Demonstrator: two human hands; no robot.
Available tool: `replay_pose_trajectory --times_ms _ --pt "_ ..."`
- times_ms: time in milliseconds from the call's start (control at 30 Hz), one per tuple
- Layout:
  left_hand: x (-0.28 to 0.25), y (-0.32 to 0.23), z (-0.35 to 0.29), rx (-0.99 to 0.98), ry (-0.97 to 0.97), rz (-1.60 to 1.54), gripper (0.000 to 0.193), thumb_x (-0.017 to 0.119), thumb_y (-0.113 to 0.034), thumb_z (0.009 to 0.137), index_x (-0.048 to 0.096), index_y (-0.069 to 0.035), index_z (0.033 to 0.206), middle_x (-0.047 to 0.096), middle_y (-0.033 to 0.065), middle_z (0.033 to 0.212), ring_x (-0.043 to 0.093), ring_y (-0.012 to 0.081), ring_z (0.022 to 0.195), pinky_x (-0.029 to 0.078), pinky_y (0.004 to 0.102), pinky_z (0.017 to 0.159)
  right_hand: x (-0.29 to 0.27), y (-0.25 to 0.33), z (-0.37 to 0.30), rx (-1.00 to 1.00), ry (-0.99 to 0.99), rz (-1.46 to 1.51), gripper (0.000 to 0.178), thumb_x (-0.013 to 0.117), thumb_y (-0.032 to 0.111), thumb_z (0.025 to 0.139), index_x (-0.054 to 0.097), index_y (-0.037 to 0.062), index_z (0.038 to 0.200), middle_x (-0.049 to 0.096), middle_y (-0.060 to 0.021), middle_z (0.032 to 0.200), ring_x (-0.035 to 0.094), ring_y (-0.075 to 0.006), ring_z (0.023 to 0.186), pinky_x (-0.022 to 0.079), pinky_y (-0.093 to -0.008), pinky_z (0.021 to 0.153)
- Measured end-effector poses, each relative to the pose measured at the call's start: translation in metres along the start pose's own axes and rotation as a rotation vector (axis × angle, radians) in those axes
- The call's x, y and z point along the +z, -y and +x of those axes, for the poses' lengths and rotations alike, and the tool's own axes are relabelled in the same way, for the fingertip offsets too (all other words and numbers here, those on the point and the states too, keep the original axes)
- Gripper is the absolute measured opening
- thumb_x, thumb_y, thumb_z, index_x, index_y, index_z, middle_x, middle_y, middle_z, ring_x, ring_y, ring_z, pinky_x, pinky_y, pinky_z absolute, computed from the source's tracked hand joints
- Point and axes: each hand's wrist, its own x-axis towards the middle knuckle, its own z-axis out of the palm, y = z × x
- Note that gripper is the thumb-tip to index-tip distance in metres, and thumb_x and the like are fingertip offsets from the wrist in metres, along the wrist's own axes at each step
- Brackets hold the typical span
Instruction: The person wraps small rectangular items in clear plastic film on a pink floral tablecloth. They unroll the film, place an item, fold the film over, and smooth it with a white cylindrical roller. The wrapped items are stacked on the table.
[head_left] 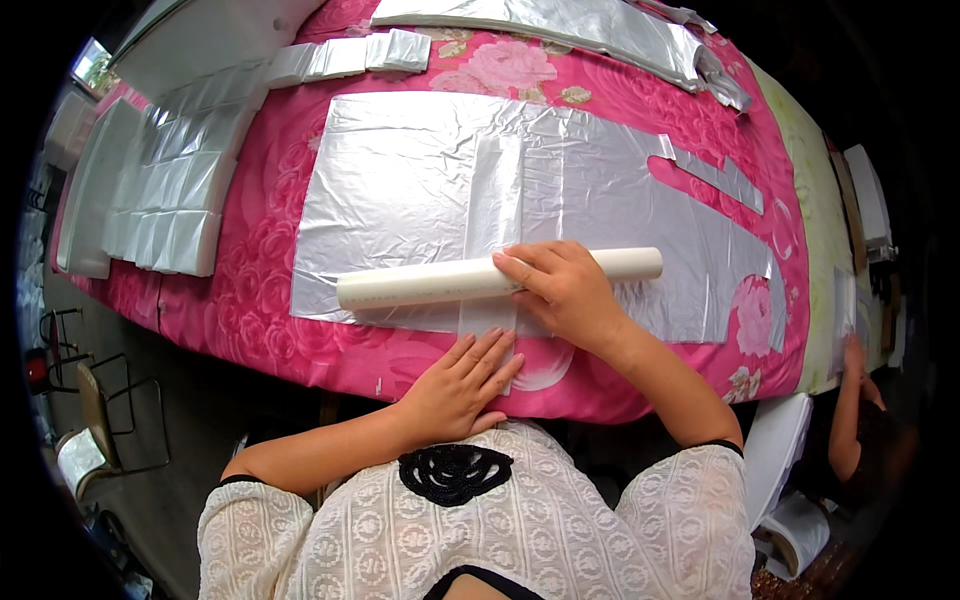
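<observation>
A flat silvery-white plastic bag (385,180) with cut-out handles at its right end lies spread and creased in front of me. Down its middle runs a narrow folded plastic strip (495,195), which reaches the table's near edge. My right hand (570,290) grips a white plastic pipe (415,284) from above, near its middle. The pipe lies crosswise over the bag and the strip, tilted slightly up to the right. Flat on the strip's near end, my left hand (455,388) rests with fingers stretched out. What lies under the palm is hidden.
Stacks of folded plastic bags (180,205) stand at the left beside a white box (205,45). A long bundle of bags (560,25) lies at the back. Pink flowered cloth (255,290) covers the table. Another person's arm (846,420) shows at the far right; a chair (100,420) stands at lower left.
</observation>
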Motion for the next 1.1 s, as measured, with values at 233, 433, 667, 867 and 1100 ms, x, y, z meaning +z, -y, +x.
replay_pose_trajectory --times_ms 233,433,667,867,1100 --pt "0.0 0.001 0.002 0.007 -0.025 -0.035 0.068 0.05 -0.042 0.086 0.035 0.0 0.136 0.027 0.0216 0.145 0.024 0.0342 0.136 0.021 0.0468 0.109 0.007 -0.08 0.083 0.018 -0.155 -0.094 0.039 0.067 0.013 0.074 0.062 0.0087 0.112 0.064 -0.0082 0.103 0.058 -0.0272 0.093 0.044 -0.0391 0.085" --pt "-0.006 0.01 -0.009 0.066 -0.221 -0.232 0.068 0.071 -0.021 0.074 0.039 0.001 0.13 0.037 0.0209 0.139 0.039 0.0371 0.126 0.038 0.0466 0.1 0.005 -0.09 0.098 0.024 -0.28 -0.21 0.047 0.068 0.012 0.075 0.057 0.01 0.12 0.057 -0.0111 0.119 0.047 -0.0304 0.114 0.039 -0.0398 0.098" --pt "-0.065 0.005 -0.005 0.222 -0.451 -0.636 0.04 0.074 -0.01 0.07 0.062 -0.003 0.107 0.062 0.0086 0.091 0.061 0.0223 0.073 0.051 0.0345 0.064 0.007 -0.021 0.027 -0.068 0.006 0.111 0.042 0.065 0.006 0.074 0.057 0.0036 0.115 0.057 -0.0112 0.115 0.05 -0.03 0.111 0.042 -0.0385 0.095" --pt "-0.167 -0.036 0.023 0.779 -0.825 -1.488 0.015 0.054 -0.016 0.087 0.062 -0.003 0.086 0.059 0.0133 0.078 0.054 0.0241 0.057 0.044 0.0293 0.049 0.018 -0.016 0.013 -0.063 0.01 0.115 0.037 0.064 0.008 0.076 0.058 0.0019 0.112 0.058 -0.0109 0.112 0.053 -0.0284 0.106 0.044 -0.0376 0.092" --pt "-0.18 -0.095 0.039 0.154 -1.341 -1.487 0.013 0.057 -0.011 0.084 0.06 -0.012 0.071 0.059 0.0015 0.069 0.047 0.0117 0.047 0.034 0.0213 0.041 0.021 -0.014 0.011 -0.043 -0.023 0.112 0.035 0.063 0.009 0.077 0.058 0.0014 0.111 0.058 -0.0101 0.111 0.053 -0.0271 0.106 0.043 -0.0372 0.092"
